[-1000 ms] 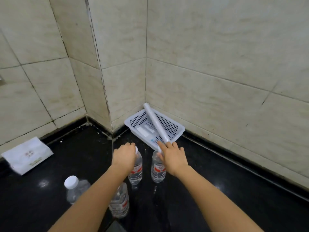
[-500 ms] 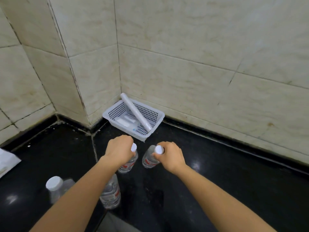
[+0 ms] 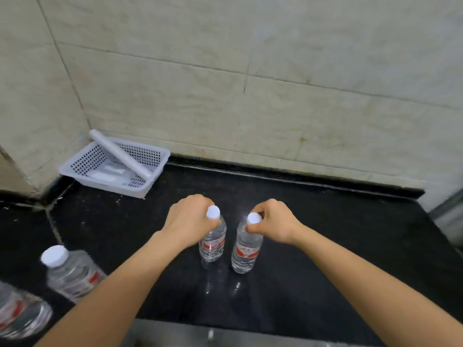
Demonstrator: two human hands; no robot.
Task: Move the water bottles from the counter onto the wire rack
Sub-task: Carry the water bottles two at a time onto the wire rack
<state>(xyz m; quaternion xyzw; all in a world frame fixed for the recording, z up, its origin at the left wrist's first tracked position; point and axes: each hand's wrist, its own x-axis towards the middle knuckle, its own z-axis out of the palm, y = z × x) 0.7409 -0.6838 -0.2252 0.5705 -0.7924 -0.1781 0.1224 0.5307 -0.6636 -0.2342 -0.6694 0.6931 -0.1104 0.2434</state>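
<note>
My left hand (image 3: 186, 221) grips the neck of a clear water bottle (image 3: 212, 244) with a white cap and red label. My right hand (image 3: 274, 225) grips the neck of a second such bottle (image 3: 246, 251) just to its right. Both bottles hang upright slightly above the black counter (image 3: 338, 259), with their reflections below them. Two more bottles remain at the lower left: one (image 3: 71, 272) behind my left forearm, another (image 3: 20, 316) cut off by the frame edge. No wire rack is visible.
A white perforated plastic basket (image 3: 82, 176) with a white roll (image 3: 120, 154) lying across it sits in the tiled corner at the back left. Beige tiled wall runs behind the counter. A metallic edge (image 3: 448, 211) shows at the far right.
Both hands have lifted their bottles and carried them right, away from the basket and the two remaining bottles. The view has swung right; the white packet at left is gone from sight.
</note>
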